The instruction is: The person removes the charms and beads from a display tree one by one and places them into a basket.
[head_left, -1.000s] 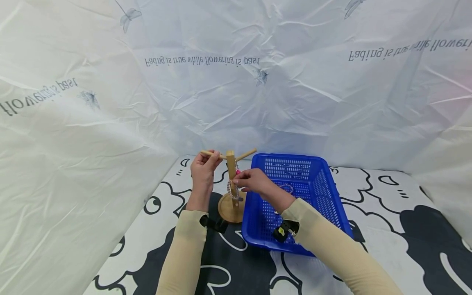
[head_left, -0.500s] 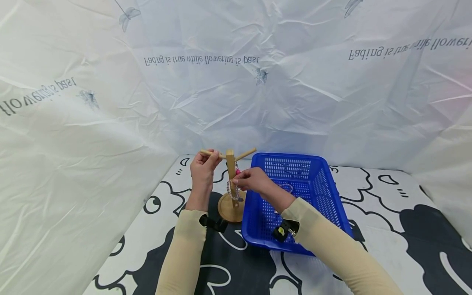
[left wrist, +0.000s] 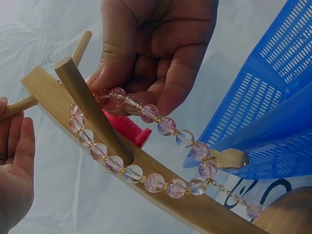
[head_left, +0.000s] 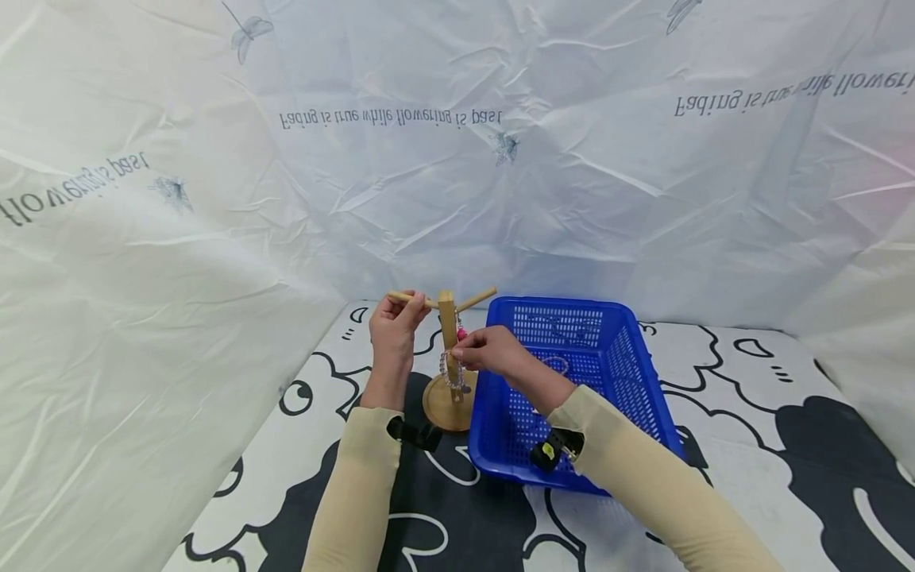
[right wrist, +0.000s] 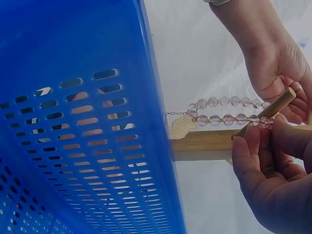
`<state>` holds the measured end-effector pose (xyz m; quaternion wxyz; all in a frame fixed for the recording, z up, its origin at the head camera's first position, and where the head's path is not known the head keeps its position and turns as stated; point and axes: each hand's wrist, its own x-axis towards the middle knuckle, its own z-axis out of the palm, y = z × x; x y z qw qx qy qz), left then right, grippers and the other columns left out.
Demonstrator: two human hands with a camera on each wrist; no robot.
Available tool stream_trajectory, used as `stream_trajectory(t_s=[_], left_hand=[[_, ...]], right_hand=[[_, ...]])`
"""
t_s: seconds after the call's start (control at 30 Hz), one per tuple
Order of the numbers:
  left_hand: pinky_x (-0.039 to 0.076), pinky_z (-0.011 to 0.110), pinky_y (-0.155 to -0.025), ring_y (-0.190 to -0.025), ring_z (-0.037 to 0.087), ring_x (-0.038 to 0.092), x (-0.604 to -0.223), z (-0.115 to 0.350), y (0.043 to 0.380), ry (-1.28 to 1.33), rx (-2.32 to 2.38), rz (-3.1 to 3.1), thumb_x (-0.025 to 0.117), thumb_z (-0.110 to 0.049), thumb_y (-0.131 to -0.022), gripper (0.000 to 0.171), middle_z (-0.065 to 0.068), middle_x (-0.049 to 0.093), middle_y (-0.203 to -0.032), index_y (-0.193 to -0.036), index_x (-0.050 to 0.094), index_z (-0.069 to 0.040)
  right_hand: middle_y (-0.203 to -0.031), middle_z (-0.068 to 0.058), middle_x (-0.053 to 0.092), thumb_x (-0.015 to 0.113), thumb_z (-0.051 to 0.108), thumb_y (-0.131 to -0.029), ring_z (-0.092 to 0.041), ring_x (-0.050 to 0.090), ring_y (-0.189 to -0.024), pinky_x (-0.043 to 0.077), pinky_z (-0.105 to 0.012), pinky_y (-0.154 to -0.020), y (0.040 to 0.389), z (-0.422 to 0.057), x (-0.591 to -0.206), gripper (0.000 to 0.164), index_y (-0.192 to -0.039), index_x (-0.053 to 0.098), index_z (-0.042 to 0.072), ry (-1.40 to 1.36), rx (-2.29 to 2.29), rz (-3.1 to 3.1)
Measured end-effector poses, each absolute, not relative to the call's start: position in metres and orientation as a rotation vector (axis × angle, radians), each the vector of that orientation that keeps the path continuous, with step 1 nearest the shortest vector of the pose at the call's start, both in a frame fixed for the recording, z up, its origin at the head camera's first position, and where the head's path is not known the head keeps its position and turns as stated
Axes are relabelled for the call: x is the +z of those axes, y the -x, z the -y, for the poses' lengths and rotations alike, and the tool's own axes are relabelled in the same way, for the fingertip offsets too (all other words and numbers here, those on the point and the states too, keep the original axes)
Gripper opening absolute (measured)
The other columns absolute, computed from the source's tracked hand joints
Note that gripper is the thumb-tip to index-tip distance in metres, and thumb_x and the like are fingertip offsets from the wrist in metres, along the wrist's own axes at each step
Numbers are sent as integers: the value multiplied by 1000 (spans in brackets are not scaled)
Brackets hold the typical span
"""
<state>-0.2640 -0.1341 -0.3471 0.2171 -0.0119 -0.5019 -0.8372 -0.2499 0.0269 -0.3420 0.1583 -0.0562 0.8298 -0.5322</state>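
A wooden jewelry stand [head_left: 446,314] with a round base [head_left: 442,411] stands left of the basket. My left hand [head_left: 391,338] holds its upper left peg [head_left: 400,296] between thumb and fingers. My right hand [head_left: 493,351] pinches a bracelet [left wrist: 154,183] of clear and pale pink beads at its upper end. The bracelet's loop lies about a lower peg [left wrist: 90,105], whose tip shows past the beads in both wrist views. A gold textured charm [left wrist: 231,158] and a short chain hang from its lower end. Behind it, a bright pink piece [left wrist: 130,130] hangs by the post.
A blue plastic basket [head_left: 493,469] stands close on the right, under my right forearm, with a pinkish bracelet [head_left: 556,365] and other small things inside. The table cover [head_left: 722,445] has a black and white cartoon print. Pale plastic sheeting [head_left: 429,199] rises behind and at the sides.
Almost nothing moves. Both hands keep their places on the peg and the bracelet, and the bracelet's hanging end shifts very slightly.
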Motion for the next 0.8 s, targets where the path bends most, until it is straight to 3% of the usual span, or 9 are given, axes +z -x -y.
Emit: stream_trajectory(t_s=[0.17, 0.8], left_hand=[[63, 17, -77, -76, 5, 70, -347, 134, 264, 30, -2319, 1396, 65, 5, -94, 15, -2, 64, -84, -92, 65, -9], [63, 17, -76, -75, 4, 70, -350, 135, 266, 47, -2319, 1378, 64, 7, -95, 18, -3, 64, -82, -90, 65, -11]], right_hand=[[-112, -16, 72, 67, 17, -99, -25, 72, -103, 59, -44, -104, 249, -27, -341, 20, -110, 74, 1, 167, -1529, -2364], [-113, -17, 72, 65, 15, -101, -24, 72, -103, 63, -39, -97, 243, -30, -339, 21, -113, 72, 0, 249, -1526, -2359]])
